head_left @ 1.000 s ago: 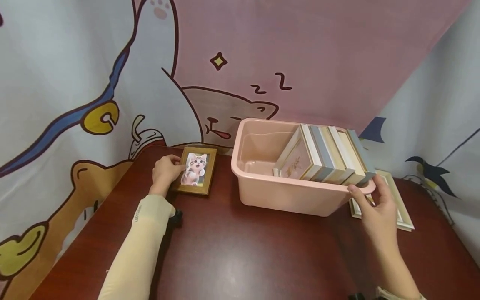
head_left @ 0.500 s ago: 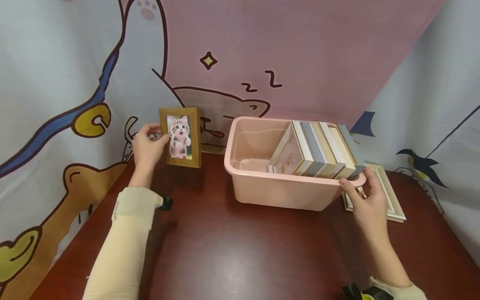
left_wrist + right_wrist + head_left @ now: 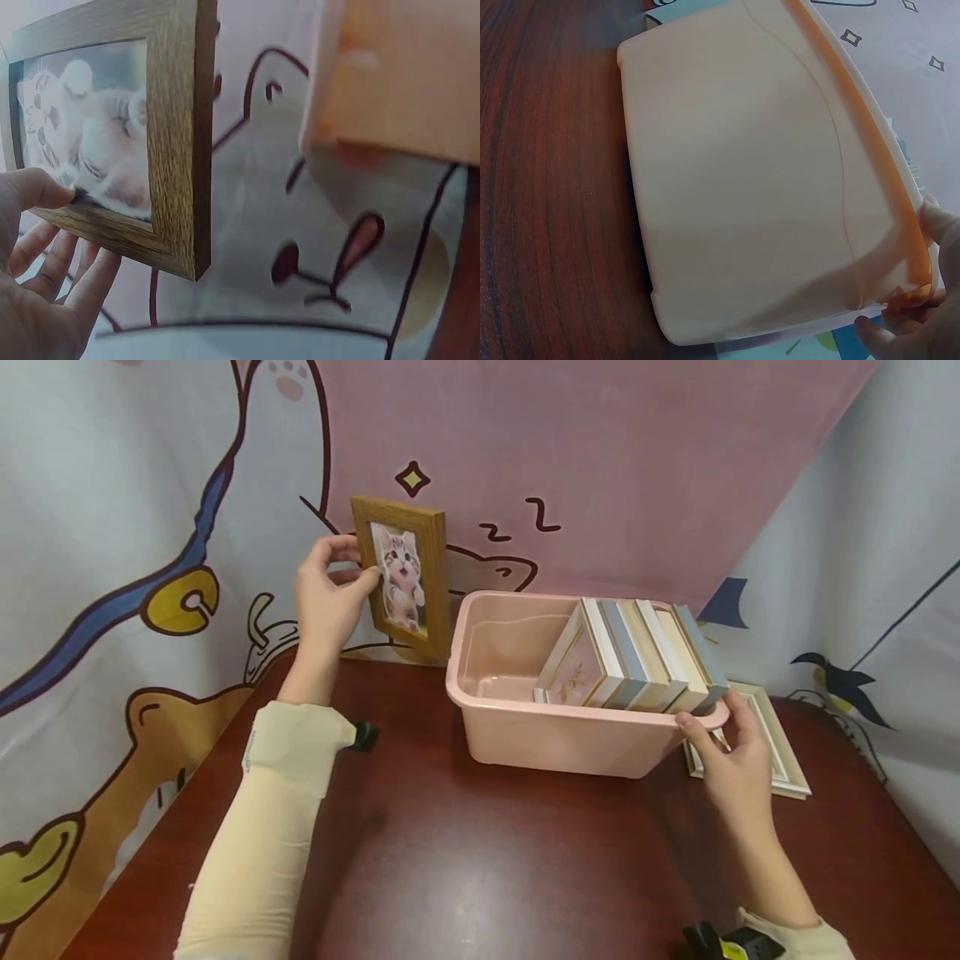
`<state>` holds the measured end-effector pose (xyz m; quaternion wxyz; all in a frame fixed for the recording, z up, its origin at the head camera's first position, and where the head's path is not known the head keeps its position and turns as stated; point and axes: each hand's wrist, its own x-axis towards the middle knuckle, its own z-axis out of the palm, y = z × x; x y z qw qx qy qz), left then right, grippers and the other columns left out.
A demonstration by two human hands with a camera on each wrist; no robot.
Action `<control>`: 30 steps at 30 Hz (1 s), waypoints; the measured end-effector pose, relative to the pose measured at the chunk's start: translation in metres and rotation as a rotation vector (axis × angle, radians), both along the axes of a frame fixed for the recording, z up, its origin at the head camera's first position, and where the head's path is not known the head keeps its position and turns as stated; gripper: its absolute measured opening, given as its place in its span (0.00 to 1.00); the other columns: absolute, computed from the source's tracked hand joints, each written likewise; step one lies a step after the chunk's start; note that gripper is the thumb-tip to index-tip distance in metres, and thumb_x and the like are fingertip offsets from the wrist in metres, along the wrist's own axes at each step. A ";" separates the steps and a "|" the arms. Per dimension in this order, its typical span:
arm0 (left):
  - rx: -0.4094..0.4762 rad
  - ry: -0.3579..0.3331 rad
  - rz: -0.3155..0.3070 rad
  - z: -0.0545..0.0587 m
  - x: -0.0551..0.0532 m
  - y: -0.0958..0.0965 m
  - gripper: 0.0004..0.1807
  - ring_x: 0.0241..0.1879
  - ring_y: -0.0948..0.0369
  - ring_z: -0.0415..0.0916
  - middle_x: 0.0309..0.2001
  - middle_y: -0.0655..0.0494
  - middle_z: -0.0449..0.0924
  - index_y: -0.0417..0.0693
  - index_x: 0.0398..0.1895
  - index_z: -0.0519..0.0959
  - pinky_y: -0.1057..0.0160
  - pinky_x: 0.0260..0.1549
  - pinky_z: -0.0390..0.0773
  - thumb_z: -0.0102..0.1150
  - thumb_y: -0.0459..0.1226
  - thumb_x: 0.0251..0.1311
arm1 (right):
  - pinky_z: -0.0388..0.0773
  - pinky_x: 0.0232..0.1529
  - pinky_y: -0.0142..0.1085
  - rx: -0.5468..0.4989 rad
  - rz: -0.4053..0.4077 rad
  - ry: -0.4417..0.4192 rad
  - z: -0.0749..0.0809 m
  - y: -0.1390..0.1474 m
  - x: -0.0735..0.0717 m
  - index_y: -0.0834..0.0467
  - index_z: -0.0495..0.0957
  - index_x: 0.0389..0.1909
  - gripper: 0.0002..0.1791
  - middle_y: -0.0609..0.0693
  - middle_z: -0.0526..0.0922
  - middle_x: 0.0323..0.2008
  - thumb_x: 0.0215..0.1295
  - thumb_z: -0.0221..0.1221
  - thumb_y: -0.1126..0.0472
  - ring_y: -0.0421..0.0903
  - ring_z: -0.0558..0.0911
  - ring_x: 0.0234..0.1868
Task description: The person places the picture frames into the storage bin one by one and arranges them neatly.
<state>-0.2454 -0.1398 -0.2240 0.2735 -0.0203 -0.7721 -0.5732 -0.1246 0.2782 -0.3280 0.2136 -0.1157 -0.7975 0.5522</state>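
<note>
My left hand [image 3: 332, 593] pinches a brown wooden picture frame [image 3: 435, 585] by its left side, thumb on the front and fingers behind. The frame holds a kitten picture [image 3: 402, 575] and is held upright, above the table and left of a pink plastic bin [image 3: 555, 735]. In the left wrist view the wood-grained frame [image 3: 180, 142] fills the upper left, with the thumb on its edge. My right hand [image 3: 738, 777] grips the bin's front right corner by the rim. Inside the bin, several picture frames [image 3: 637, 656] lean in a row at the right end.
A cream picture frame [image 3: 783, 752] lies on the dark red table [image 3: 480, 860], right of the bin and partly behind my right hand. A cartoon-printed curtain [image 3: 637, 468] hangs behind and on both sides of the table.
The brown picture frame has risen off the table in my left hand, tipped upright and moved right towards the bin. My right hand keeps its grip on the bin's rim.
</note>
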 end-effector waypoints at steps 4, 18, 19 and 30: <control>0.003 0.038 -0.070 0.007 0.001 0.020 0.17 0.34 0.67 0.77 0.41 0.62 0.76 0.43 0.53 0.77 0.73 0.32 0.76 0.62 0.31 0.60 | 0.71 0.55 0.14 -0.026 0.021 0.007 0.001 -0.001 -0.002 0.50 0.63 0.74 0.35 0.50 0.70 0.70 0.68 0.62 0.63 0.39 0.69 0.71; -0.085 -0.034 -0.289 -0.003 -0.006 0.103 0.20 0.50 0.53 0.78 0.49 0.43 0.78 0.38 0.55 0.71 0.59 0.51 0.80 0.60 0.27 0.59 | 0.69 0.62 0.19 0.005 0.015 -0.013 0.002 0.003 0.001 0.52 0.58 0.77 0.37 0.55 0.64 0.75 0.69 0.61 0.60 0.42 0.66 0.74; -0.094 -0.043 -0.305 -0.004 -0.007 0.109 0.20 0.51 0.53 0.77 0.50 0.43 0.77 0.38 0.54 0.71 0.59 0.52 0.81 0.59 0.26 0.58 | 0.69 0.62 0.19 0.006 0.012 -0.012 0.002 0.003 0.001 0.52 0.58 0.77 0.37 0.55 0.63 0.75 0.69 0.61 0.60 0.42 0.65 0.74; -0.220 -0.156 -0.417 -0.032 -0.011 0.155 0.20 0.51 0.51 0.80 0.51 0.43 0.76 0.37 0.54 0.69 0.60 0.53 0.81 0.58 0.25 0.59 | 0.69 0.64 0.21 -0.031 0.024 -0.003 0.002 0.003 0.001 0.54 0.58 0.77 0.38 0.56 0.63 0.75 0.68 0.62 0.61 0.44 0.65 0.75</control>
